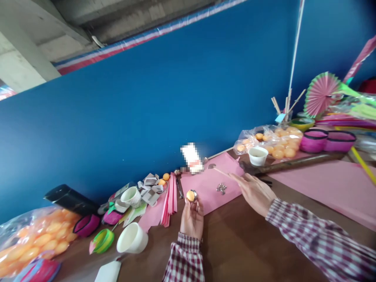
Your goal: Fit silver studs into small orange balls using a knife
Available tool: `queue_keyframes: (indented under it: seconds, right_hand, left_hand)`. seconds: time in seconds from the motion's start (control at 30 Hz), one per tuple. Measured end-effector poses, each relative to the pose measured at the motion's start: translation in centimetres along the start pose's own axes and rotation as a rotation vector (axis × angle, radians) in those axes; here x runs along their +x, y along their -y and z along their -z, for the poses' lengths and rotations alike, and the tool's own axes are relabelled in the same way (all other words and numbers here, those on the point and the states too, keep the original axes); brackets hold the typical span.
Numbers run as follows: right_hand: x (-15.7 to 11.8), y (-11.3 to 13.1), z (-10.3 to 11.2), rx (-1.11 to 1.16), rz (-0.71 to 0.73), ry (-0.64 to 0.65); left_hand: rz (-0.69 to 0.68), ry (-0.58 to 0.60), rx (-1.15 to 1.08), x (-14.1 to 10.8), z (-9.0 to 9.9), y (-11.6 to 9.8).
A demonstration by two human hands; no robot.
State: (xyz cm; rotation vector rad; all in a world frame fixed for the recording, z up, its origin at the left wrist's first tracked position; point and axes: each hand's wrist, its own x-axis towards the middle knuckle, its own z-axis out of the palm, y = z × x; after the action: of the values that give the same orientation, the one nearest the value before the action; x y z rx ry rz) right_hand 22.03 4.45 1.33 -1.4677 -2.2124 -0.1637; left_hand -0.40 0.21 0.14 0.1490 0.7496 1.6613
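Observation:
My left hand point(192, 219) grips a small orange ball point(190, 195) in its fingertips, with a dark, shiny patch on the ball's right side. Over the right end of a pink sheet point(210, 197), my right hand point(254, 192) reaches in palm down. A thin pale stick point(222, 171) with a flat grey tip runs out from its fingertips; the fingers are long and nearly straight, and the thumb is hidden. Between the hands, a little heap of shiny silvery pieces point(221, 188) lies on the sheet.
Bagged orange balls point(283, 145) and a small white cup point(257, 156) stand back right, near a dark rod point(296, 161). To the left are a white tub point(132, 238), folded pink strips point(170, 199) and grey carton pieces point(150, 190). A blue wall point(147, 109) borders the table.

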Motion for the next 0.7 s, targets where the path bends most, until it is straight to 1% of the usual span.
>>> queue_keyframes:
  seconds: [0.13,0.27,0.37,0.53,0.6,0.7]
  right_hand:
    - [0.5,-1.0,-0.7,-0.14,-0.032,0.119]
    - [0.5,-0.5,-0.6,-0.216,-0.054,0.173]
    - [0.4,-0.2,-0.7,-0.229,-0.052,0.157]
    - [0.1,-0.1,-0.8,-0.213,-0.042,0.078]
    - [-0.1,0.0,-0.5,-0.167,-0.025,0.037]
    - [-0.3,0.4,-0.1,-0.04,0.056,-0.009]
  left_hand:
    - [0.008,0.026,0.003,-0.2,0.1,0.1]
    - [-0.006,0.044,0.005,-0.5,0.1,0.3]
    - [-0.007,0.057,0.028,-0.7,-0.1,0.5]
    - [0.016,0.046,0.089,-0.8,-0.1,0.8]
    - [0.018,0.042,0.106,-0.8,0.0,0.9]
    - [0.021,0.055,0.119,-0.7,0.3,1.1]
